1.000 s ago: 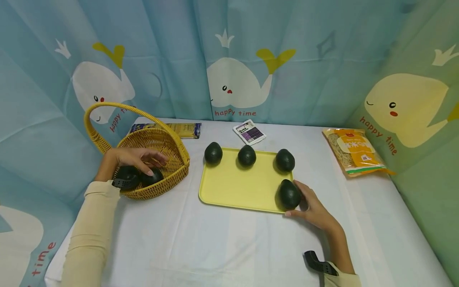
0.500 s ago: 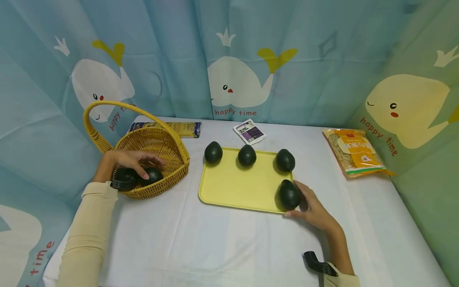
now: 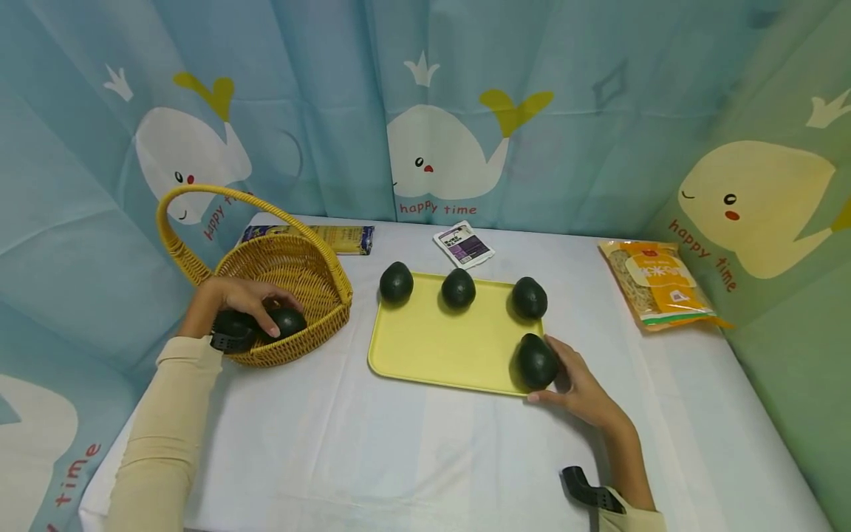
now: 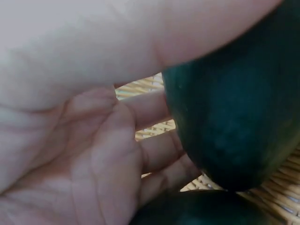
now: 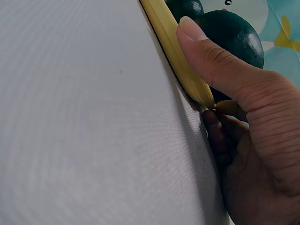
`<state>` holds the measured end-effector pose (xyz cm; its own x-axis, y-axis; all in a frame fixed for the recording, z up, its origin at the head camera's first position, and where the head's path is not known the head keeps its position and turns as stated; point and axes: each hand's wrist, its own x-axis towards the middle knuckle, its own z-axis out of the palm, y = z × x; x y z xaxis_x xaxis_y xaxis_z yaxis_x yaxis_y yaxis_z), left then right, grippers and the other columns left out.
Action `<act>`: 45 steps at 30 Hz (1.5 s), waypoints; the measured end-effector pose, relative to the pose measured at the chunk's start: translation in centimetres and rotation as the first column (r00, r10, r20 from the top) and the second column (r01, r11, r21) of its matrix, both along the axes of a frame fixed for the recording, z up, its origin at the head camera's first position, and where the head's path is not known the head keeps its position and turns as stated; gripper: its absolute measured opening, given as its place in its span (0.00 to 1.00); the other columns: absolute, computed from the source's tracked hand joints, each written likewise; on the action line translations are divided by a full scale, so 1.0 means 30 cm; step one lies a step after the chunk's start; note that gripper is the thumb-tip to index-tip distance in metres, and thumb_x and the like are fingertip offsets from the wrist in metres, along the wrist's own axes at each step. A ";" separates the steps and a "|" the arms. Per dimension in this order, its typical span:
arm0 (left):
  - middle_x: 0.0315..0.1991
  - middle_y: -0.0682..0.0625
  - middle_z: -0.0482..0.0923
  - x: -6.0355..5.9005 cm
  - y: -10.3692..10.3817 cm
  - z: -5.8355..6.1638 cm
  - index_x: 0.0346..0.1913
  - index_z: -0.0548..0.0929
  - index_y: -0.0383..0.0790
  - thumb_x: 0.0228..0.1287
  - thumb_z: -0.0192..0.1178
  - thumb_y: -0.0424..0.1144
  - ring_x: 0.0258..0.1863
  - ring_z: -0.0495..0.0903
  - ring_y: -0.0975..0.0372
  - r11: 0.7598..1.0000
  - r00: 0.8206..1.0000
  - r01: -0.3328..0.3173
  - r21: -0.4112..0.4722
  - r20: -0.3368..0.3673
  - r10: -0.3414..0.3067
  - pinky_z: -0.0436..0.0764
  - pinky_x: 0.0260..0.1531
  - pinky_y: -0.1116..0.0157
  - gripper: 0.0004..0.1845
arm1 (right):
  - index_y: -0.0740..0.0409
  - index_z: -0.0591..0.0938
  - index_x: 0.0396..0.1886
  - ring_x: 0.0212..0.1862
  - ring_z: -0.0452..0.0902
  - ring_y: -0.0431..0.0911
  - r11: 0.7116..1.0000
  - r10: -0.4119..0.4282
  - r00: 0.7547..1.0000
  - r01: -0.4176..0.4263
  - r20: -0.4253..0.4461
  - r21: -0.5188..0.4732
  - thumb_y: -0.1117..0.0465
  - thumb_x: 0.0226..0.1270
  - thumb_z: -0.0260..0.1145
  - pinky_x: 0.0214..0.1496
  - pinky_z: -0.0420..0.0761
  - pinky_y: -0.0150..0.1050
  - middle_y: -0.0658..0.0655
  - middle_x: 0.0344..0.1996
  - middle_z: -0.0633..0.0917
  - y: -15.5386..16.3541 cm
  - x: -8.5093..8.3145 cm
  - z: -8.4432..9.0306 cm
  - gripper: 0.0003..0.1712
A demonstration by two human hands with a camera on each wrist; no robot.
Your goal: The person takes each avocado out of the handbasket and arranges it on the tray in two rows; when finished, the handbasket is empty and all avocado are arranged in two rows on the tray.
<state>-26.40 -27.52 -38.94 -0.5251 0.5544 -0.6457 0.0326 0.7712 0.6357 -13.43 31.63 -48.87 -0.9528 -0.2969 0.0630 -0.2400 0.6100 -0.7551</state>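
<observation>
My left hand (image 3: 251, 299) reaches into the yellow wicker basket (image 3: 322, 284) and grips a dark green avocado (image 3: 289, 322) between thumb and fingers. Close up in the left wrist view, this avocado (image 4: 234, 108) has its narrow end just above a second dark avocado (image 4: 201, 208). On the table's right side, my right hand (image 3: 581, 388) holds the near right corner of the yellow tray (image 3: 439, 347). Its thumb lies along the rim, with the other fingers bent at the corner. Beside that hand an avocado (image 3: 537, 361) stands on the tray.
Along the tray's far side are three more avocados, at left (image 3: 396, 283), middle (image 3: 458, 289) and right (image 3: 529, 298). A white-and-purple packet (image 3: 464, 245) lies behind the tray. A blue-and-yellow package (image 3: 342, 239) is behind the basket; an orange bag (image 3: 661, 284) lies far right.
My left hand has lowered and closed its thumb and fingers around the avocado in the basket. The right hand and tray have stayed in place.
</observation>
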 end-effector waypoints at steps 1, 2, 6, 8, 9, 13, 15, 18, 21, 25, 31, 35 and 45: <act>0.65 0.43 0.69 0.001 0.003 0.003 0.69 0.68 0.38 0.57 0.71 0.43 0.64 0.67 0.52 1.000 1.000 0.001 -0.007 0.001 -0.001 0.69 0.64 0.53 0.39 | 0.65 0.55 0.75 0.71 0.52 0.68 1.000 -0.001 1.000 0.001 0.003 0.001 0.58 0.44 0.82 0.67 0.53 0.70 0.71 0.72 0.60 0.000 0.000 0.000 0.63; 0.64 0.42 0.69 0.001 0.006 0.004 0.69 0.68 0.38 0.57 0.71 0.43 0.64 0.67 0.52 1.000 1.000 0.001 -0.012 0.004 -0.001 0.69 0.63 0.53 0.39 | 0.64 0.55 0.76 0.71 0.52 0.68 1.000 -0.001 1.000 0.001 0.007 0.003 0.57 0.44 0.82 0.67 0.53 0.70 0.71 0.72 0.60 0.000 0.000 0.000 0.63; 0.64 0.41 0.70 0.003 0.008 0.000 0.69 0.68 0.36 0.56 0.72 0.45 0.64 0.68 0.50 0.999 1.000 -0.001 -0.047 -0.016 0.000 0.69 0.63 0.50 0.40 | 0.65 0.56 0.75 0.71 0.52 0.69 1.000 0.002 1.000 -0.002 0.009 0.001 0.57 0.44 0.82 0.67 0.53 0.70 0.71 0.72 0.59 0.000 0.001 -0.003 0.62; 0.64 0.40 0.70 0.003 0.009 -0.003 0.68 0.68 0.36 0.55 0.73 0.47 0.64 0.68 0.49 0.998 0.999 0.000 -0.067 -0.034 -0.003 0.69 0.64 0.49 0.41 | 0.65 0.56 0.75 0.71 0.52 0.68 1.000 0.004 1.000 -0.004 0.006 0.001 0.57 0.44 0.82 0.67 0.53 0.70 0.71 0.72 0.60 0.000 0.002 -0.002 0.62; 0.64 0.40 0.70 0.003 0.010 -0.005 0.68 0.68 0.36 0.54 0.73 0.47 0.64 0.68 0.49 0.997 0.999 0.003 -0.075 -0.046 -0.006 0.68 0.64 0.49 0.41 | 0.66 0.56 0.75 0.71 0.53 0.68 1.000 0.004 1.000 -0.004 0.003 0.001 0.57 0.44 0.82 0.67 0.53 0.70 0.71 0.72 0.60 -0.001 0.002 -0.002 0.62; 0.64 0.39 0.71 0.001 0.014 -0.007 0.68 0.68 0.35 0.54 0.73 0.48 0.64 0.68 0.48 0.996 0.998 0.003 -0.090 -0.065 -0.009 0.67 0.64 0.47 0.41 | 0.66 0.56 0.75 0.71 0.53 0.68 1.000 -0.002 1.000 0.002 -0.002 0.007 0.57 0.44 0.82 0.66 0.54 0.69 0.71 0.72 0.60 -0.001 0.002 0.000 0.62; 0.65 0.38 0.69 -0.001 0.015 -0.006 0.68 0.68 0.35 0.54 0.73 0.49 0.66 0.67 0.46 0.996 0.997 0.005 -0.091 -0.071 -0.012 0.66 0.65 0.46 0.41 | 0.65 0.56 0.75 0.71 0.53 0.68 1.000 -0.003 1.000 0.003 -0.002 0.008 0.57 0.44 0.82 0.66 0.54 0.69 0.71 0.72 0.60 0.000 0.001 0.001 0.62; 0.67 0.36 0.66 -0.004 0.014 -0.010 0.68 0.68 0.34 0.54 0.72 0.50 0.68 0.64 0.43 0.996 0.997 0.007 -0.093 -0.078 -0.015 0.65 0.65 0.44 0.42 | 0.65 0.56 0.75 0.71 0.52 0.68 1.000 -0.002 1.000 0.002 0.003 0.004 0.57 0.44 0.82 0.67 0.53 0.70 0.71 0.72 0.60 -0.001 0.001 -0.002 0.62; 0.69 0.35 0.64 -0.004 0.011 -0.014 0.68 0.67 0.33 0.54 0.71 0.52 0.70 0.61 0.40 0.996 0.997 -0.009 -0.089 -0.077 0.002 0.64 0.66 0.42 0.43 | 0.65 0.56 0.75 0.71 0.52 0.68 1.000 0.000 1.000 0.000 0.005 0.002 0.57 0.44 0.82 0.67 0.53 0.70 0.70 0.72 0.60 -0.002 0.001 -0.003 0.62; 0.69 0.35 0.64 -0.001 0.010 -0.020 0.69 0.67 0.33 0.54 0.71 0.53 0.70 0.61 0.40 0.996 0.996 -0.030 -0.088 -0.083 0.022 0.64 0.66 0.42 0.45 | 0.64 0.57 0.75 0.71 0.52 0.68 1.000 0.003 1.000 -0.003 0.004 -0.004 0.57 0.43 0.83 0.67 0.53 0.70 0.70 0.72 0.60 -0.002 0.002 -0.002 0.62; 0.62 0.39 0.71 -0.003 0.008 -0.024 0.68 0.68 0.33 0.54 0.69 0.53 0.60 0.71 0.51 0.996 0.996 -0.063 -0.064 -0.065 0.059 0.74 0.60 0.51 0.43 | 0.63 0.57 0.75 0.71 0.54 0.66 1.000 -0.004 1.000 0.004 0.005 -0.010 0.57 0.43 0.83 0.66 0.54 0.69 0.69 0.72 0.61 0.000 0.003 0.000 0.62; 0.60 0.39 0.72 0.000 0.006 -0.019 0.68 0.67 0.30 0.55 0.69 0.51 0.56 0.73 0.53 0.995 0.994 -0.098 -0.033 -0.057 0.096 0.75 0.58 0.54 0.43 | 0.65 0.57 0.75 0.71 0.54 0.67 1.000 -0.003 1.000 0.003 -0.002 -0.010 0.57 0.43 0.83 0.66 0.54 0.69 0.70 0.72 0.61 -0.001 0.002 -0.001 0.62; 0.58 0.38 0.72 0.013 0.013 -0.010 0.64 0.66 0.33 0.58 0.66 0.51 0.56 0.73 0.51 0.984 0.970 -0.172 0.040 -0.166 0.176 0.73 0.58 0.52 0.37 | 0.66 0.57 0.75 0.70 0.54 0.67 1.000 -0.001 1.000 0.001 -0.013 -0.001 0.58 0.43 0.82 0.66 0.55 0.69 0.71 0.71 0.61 -0.001 0.003 0.000 0.62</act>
